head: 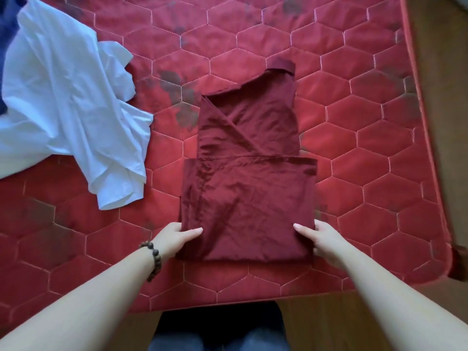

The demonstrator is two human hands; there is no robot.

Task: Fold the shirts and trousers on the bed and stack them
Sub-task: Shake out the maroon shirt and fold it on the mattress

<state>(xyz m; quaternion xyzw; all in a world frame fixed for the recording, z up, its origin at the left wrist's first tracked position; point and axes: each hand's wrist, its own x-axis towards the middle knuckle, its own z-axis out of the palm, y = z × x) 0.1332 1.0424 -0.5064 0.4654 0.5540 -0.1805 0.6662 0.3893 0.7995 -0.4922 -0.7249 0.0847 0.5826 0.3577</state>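
A dark red shirt [248, 173] lies partly folded in the middle of the bed, its near part doubled over and its collar at the far end. My left hand [174, 236] grips the near left corner of the fold, thumb on top and fingers under the cloth. At the near right corner my right hand [321, 239] holds the fold the same way. A white shirt [68, 102] lies crumpled and unfolded at the left.
The bed has a red quilted cover [367, 122] with a hexagon pattern. Its right edge [428, 138] meets a wooden floor. A dark blue cloth [7, 26] shows at the far left, partly under the white shirt. My knees are at the bottom.
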